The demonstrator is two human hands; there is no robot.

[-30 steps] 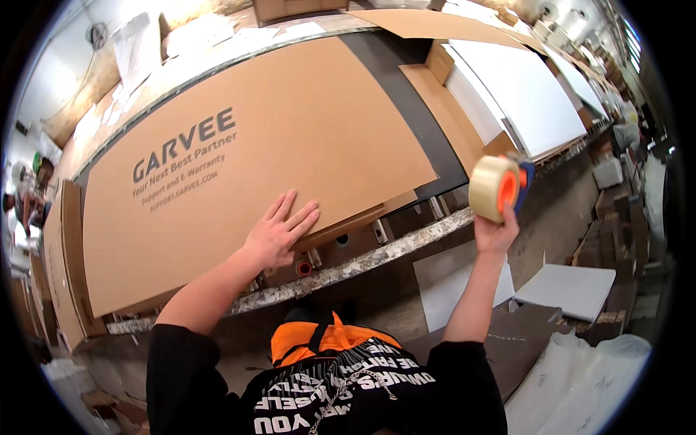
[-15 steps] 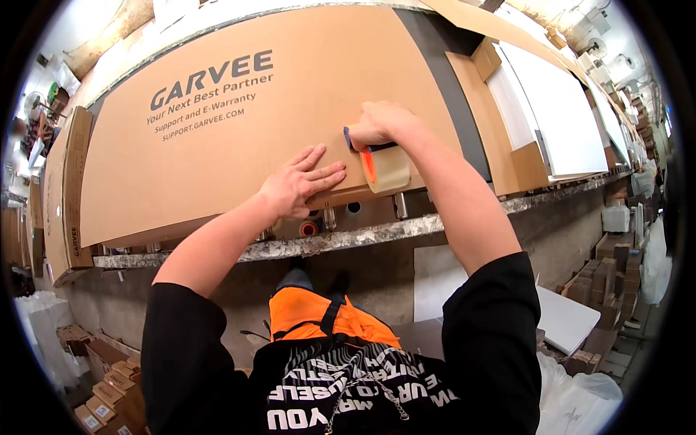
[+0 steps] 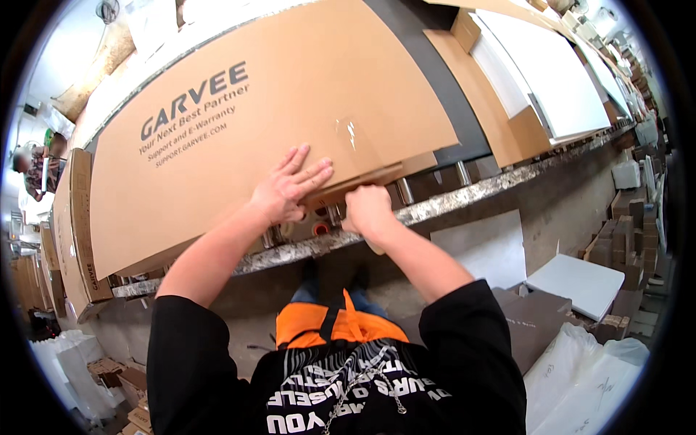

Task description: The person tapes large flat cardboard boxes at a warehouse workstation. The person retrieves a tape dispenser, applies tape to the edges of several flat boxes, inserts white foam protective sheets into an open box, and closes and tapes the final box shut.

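Observation:
A large flat cardboard box [image 3: 290, 80] with dark print lies in front of me. My left hand [image 3: 286, 187] rests on its top near the close edge, fingers spread flat. My right hand [image 3: 368, 212] is closed just off that near side, below the top edge. It grips a tape dispenser [image 3: 375, 249], mostly hidden by the hand; only a pale bit shows under the wrist. A shiny strip of clear tape [image 3: 348, 135] sticks to the box top, above the right hand.
The box lies on a roller conveyor with a worn metal rail [image 3: 464, 194]. An open carton [image 3: 525, 138] with white panels stands to the right; another box [image 3: 76, 225] stands left. White boards [image 3: 578, 285] and wrapped stacks [image 3: 587, 377] lie low right. A person [image 3: 45, 167] is far left.
My right hand has come with the tape dispenser from the box top down over its near edge. A strip of tape now shows on top. My left hand stays flat on the box.

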